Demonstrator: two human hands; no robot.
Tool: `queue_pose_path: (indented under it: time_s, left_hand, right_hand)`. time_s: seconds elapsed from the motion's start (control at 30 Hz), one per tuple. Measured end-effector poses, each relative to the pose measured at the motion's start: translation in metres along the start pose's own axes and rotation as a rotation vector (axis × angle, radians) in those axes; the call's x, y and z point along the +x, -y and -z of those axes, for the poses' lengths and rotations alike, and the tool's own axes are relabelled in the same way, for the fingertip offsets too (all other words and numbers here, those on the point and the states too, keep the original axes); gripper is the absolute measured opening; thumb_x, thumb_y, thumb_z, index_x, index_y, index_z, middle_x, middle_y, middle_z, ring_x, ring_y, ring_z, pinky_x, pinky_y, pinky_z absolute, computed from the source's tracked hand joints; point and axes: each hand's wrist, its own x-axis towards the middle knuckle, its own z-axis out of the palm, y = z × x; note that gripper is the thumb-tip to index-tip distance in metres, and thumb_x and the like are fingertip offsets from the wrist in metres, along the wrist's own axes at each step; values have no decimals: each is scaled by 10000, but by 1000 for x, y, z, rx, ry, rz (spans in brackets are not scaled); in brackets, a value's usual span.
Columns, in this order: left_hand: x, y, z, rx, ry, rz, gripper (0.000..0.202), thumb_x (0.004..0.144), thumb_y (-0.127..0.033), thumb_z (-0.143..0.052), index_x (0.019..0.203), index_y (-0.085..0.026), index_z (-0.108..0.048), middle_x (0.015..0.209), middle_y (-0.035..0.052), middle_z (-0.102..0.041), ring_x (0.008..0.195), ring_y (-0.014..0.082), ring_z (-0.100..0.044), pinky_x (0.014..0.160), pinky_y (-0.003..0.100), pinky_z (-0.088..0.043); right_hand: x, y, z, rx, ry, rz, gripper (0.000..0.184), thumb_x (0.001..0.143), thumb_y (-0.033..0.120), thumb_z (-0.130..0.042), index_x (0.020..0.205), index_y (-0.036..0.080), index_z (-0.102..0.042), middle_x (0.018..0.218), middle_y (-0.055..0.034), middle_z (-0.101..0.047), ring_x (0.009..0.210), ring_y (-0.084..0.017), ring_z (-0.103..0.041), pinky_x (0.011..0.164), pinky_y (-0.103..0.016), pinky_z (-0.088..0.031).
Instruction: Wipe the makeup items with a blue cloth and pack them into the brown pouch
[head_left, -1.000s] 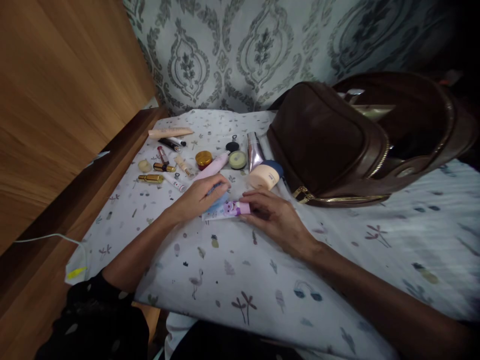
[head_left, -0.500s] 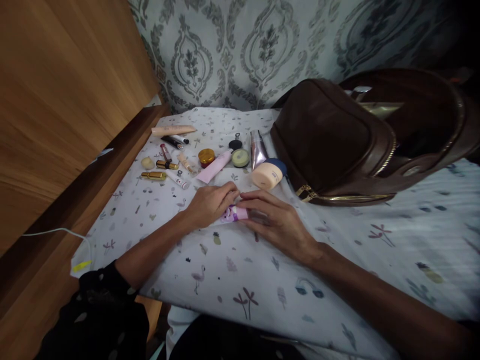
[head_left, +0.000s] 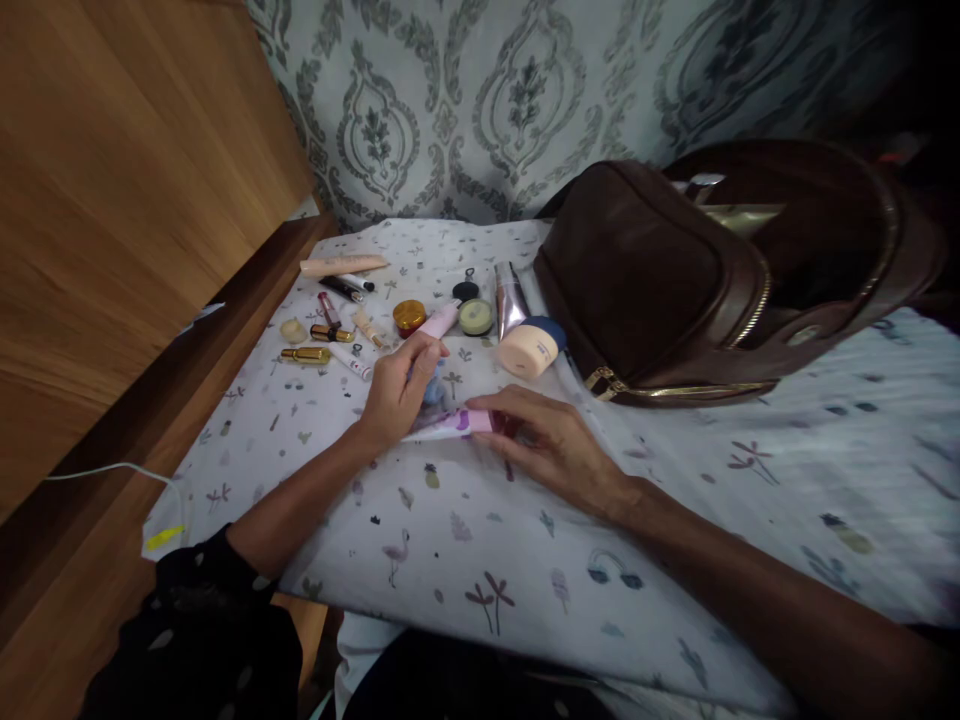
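Note:
A small white, purple and pink tube (head_left: 450, 425) lies nearly level just above or on the printed cloth. My right hand (head_left: 555, 440) has its thumb and fingers closed on the tube's pink end. My left hand (head_left: 401, 390) is just beyond the tube's other end, fingers curled and thumb on top. A bluish patch (head_left: 433, 388) shows beside its fingers; whether this is a held thing or cloth print is unclear. Beyond that hand lies a pale pink tube (head_left: 441, 320), partly covered by it. A beige bottle with a dark blue cap (head_left: 529, 348) lies beyond my right hand.
A brown bag (head_left: 652, 280) stands open at the right. Further back are a silver tube (head_left: 510, 300), a green round pot (head_left: 475, 317), an amber jar (head_left: 409, 317), a gold lipstick (head_left: 305, 355) and a long beige tube (head_left: 341, 265). A wooden panel (head_left: 150, 150) borders the left.
My left hand has lifted off the purple-and-pink tube and shifted slightly left and away, uncovering more of it. My right hand stays at the pink end.

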Motion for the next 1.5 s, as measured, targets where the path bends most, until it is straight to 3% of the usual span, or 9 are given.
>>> queue_pose_path:
  time_s: [0.1, 0.27, 0.47, 0.63, 0.83, 0.97, 1.1, 1.27, 1.5]
  left_hand:
    - [-1, -9, 4, -14, 82, -130, 390, 1021, -496, -317, 1063, -212, -581, 848, 25, -651, 741, 141, -615, 716, 288, -521]
    - [-2, -19, 6, 259, 393, -428, 406, 1010, -460, -396, 1244, -157, -527, 1074, 107, -690, 945, 208, -675, 761, 322, -550]
    - [9, -10, 21, 333, 601, -344, 416, 967, -404, -524, 1343, -232, -482, 1227, 79, -671, 1058, 226, -668, 812, 326, -540]
    - [19, -1, 30, 101, 594, -137, 411, 887, -437, -641, 1247, -245, -590, 1165, 38, -705, 958, 207, -686, 801, 300, -524]
    - [17, 2, 23, -9, 614, -11, 360, 871, -427, -656, 1175, -234, -641, 1080, 17, -712, 916, 186, -661, 800, 283, -495]
    - [16, -1, 22, 95, 389, 40, 354, 880, -456, -640, 1137, -212, -638, 945, 12, -699, 822, 179, -633, 772, 296, -478]
    - [11, -11, 20, 96, 209, -115, 401, 923, -482, -571, 1187, -180, -582, 1069, 60, -656, 922, 197, -614, 831, 318, -489]
    - [3, -22, 13, 67, 521, -313, 408, 1017, -380, -381, 1363, -182, -466, 1301, 124, -562, 1208, 220, -541, 1019, 355, -461]
    - [11, 0, 18, 178, 601, -268, 333, 1006, -262, -392, 1282, -181, -560, 1252, 99, -638, 1138, 206, -605, 979, 359, -493]
  right_hand:
    - [1, 0, 0, 0, -48, -79, 347, 912, 487, -600, 1108, 213, -684, 855, -43, -685, 704, -162, -606, 636, -291, -522]
    - [3, 3, 1, 2, -52, -102, 343, 922, 514, -556, 952, 186, -657, 729, -11, -631, 635, -144, -551, 583, -268, -463]
    - [5, 0, 4, 31, -64, -188, 380, 940, 530, -503, 981, 182, -650, 723, -10, -623, 637, -150, -550, 586, -270, -440]
    - [8, -4, 7, 96, -102, -266, 454, 937, 579, -464, 819, 173, -629, 625, 3, -532, 545, -126, -473, 494, -256, -375]
    - [10, -6, 7, 399, -86, -341, 477, 818, 556, -655, 1074, 153, -654, 728, 9, -568, 563, -110, -524, 551, -268, -478]
    - [12, -7, 6, 483, -128, -359, 426, 799, 501, -700, 1051, 160, -662, 772, -9, -622, 631, -119, -559, 618, -287, -518]
    - [12, -11, 4, 481, -126, -326, 381, 797, 495, -708, 997, 172, -678, 738, -5, -638, 594, -111, -547, 593, -286, -514]
    - [12, -15, 5, 508, -102, -298, 358, 794, 493, -713, 980, 188, -697, 767, -12, -656, 627, -118, -577, 640, -303, -539]
    - [11, -16, 3, 567, -78, -364, 410, 753, 431, -762, 1073, 187, -684, 851, -22, -656, 725, -133, -605, 709, -320, -552]
